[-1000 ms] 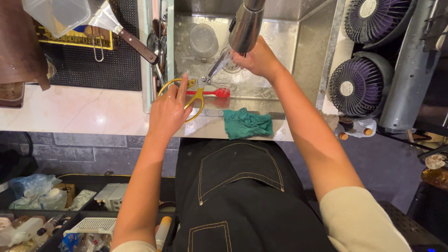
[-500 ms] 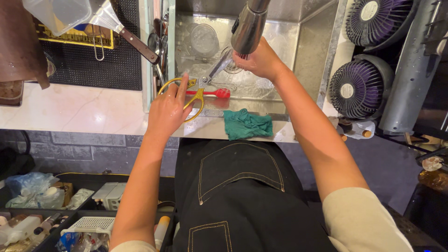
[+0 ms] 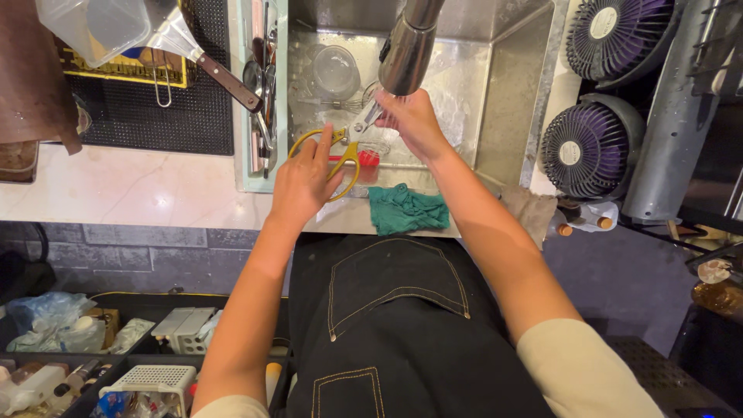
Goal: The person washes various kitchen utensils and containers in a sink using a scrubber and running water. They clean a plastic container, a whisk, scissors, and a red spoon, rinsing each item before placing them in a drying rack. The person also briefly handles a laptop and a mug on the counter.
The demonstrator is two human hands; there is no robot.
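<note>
Our left hand (image 3: 306, 182) grips the yellow-handled scissors (image 3: 334, 149) by their loops over the steel sink (image 3: 511, 101), while our right hand (image 3: 410, 120) pinches the blades beneath the faucet (image 3: 409, 48). We judge rubbing away from the edges safest.

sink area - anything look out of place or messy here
Nothing looks spilled or broken. The one loose item is a crumpled green cloth bunched on the front edge of the sink. The left hand holds yellow-handled scissors over the basin while the right hand works at the blades.
</note>
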